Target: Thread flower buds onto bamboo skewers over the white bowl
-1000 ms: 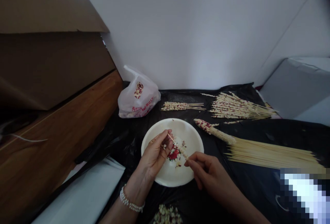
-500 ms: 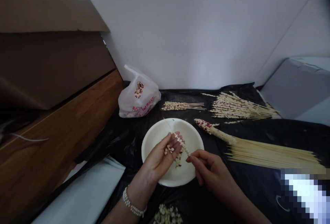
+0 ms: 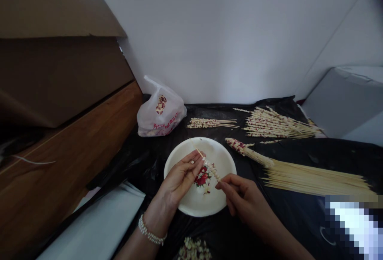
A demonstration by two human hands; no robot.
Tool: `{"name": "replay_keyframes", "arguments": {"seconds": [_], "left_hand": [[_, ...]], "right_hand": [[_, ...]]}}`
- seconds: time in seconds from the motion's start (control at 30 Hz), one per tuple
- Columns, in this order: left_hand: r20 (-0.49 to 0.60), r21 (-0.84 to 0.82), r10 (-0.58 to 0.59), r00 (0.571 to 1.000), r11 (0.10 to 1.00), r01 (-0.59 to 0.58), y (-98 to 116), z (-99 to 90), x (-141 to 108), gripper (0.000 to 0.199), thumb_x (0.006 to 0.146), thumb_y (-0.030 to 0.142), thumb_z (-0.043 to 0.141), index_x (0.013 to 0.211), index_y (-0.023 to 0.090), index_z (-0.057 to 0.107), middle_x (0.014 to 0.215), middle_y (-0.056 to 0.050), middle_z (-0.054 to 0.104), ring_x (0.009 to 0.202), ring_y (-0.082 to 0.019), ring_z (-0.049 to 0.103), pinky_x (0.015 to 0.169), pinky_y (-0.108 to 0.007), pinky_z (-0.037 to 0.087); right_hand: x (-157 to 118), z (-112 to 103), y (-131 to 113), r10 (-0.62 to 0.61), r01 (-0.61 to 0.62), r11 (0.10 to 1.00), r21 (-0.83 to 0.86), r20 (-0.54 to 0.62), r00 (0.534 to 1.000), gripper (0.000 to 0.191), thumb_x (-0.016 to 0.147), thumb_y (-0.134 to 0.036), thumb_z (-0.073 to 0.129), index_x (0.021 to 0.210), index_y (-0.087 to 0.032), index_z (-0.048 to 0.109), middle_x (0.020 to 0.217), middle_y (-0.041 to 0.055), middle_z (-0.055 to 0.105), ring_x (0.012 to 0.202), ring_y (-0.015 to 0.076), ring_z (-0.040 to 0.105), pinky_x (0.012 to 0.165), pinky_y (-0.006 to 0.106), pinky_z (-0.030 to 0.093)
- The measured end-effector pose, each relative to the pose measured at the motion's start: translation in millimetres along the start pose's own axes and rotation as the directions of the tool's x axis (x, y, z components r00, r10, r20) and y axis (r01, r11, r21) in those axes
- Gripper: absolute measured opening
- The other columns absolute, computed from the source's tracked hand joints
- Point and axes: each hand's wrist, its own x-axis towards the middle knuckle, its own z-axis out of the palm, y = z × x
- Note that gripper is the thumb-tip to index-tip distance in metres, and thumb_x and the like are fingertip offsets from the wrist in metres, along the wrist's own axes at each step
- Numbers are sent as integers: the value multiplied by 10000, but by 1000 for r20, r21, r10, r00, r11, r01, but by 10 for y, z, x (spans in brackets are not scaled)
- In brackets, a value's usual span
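Observation:
A thin stick threaded with small pale pieces (image 3: 213, 169) slants over a white basin (image 3: 185, 148) that has a red flower print. My right hand (image 3: 239, 196) pinches its lower end at the basin's right rim. My left hand (image 3: 182, 174), palm up over the basin's left side, has thumb and fingertips closed round the stick's upper part. At least one loose pale piece shows in that palm; the fingers partly hide the rest. A few small pieces lie on the basin's bottom.
A white plastic bag (image 3: 161, 112) stands behind the basin at left. Threaded sticks (image 3: 209, 123) and a larger bundle (image 3: 272, 124) lie behind. Bare sticks (image 3: 317, 176) and a wrapped bunch (image 3: 248, 152) are at right. Loose pieces (image 3: 195, 249) lie in front.
My left hand has turned and shifted left, its fingers closing on the stick's upper part. The basin's flower print now shows. Fewer loose pieces are visible in the palm. My right hand stays put.

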Motion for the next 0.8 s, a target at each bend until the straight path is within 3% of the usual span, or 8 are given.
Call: {"name": "replay_keyframes", "arguments": {"seconds": [0.3, 0.53, 0.8], "left_hand": [[-58, -109, 54, 997, 992, -60, 56, 13, 14, 258, 879, -8, 480, 1069, 56, 642, 1007, -159, 707, 899, -187, 709, 776, -264, 601], [-78, -110, 141, 987, 983, -149, 102, -11, 28, 220, 854, -21, 534, 954, 96, 692, 871, -94, 715, 696, -115, 689, 624, -177, 589], [-98, -91, 236, 967, 965, -245, 170, -23, 34, 222, 866, -32, 514, 971, 78, 676, 897, -96, 711, 733, -105, 690, 638, -156, 580]], "right_hand": [[-10, 1, -3, -10, 10, 1000, -3, 4, 1000, 328, 920, -457, 480, 776, -177, 572, 419, -72, 444, 377, 77, 327, 403, 205, 232], [-23, 14, -24, -15, 15, 1000, 10, 24, 1000, 316, 915, -437, 491, 803, -161, 595, 414, -79, 425, 387, 77, 327, 427, 211, 234], [-34, 34, 12, -18, 20, 1000, -20, 83, 996, 340, 924, -424, 482, 828, -135, 634, 416, -82, 408, 387, 78, 337, 433, 216, 232]]}}
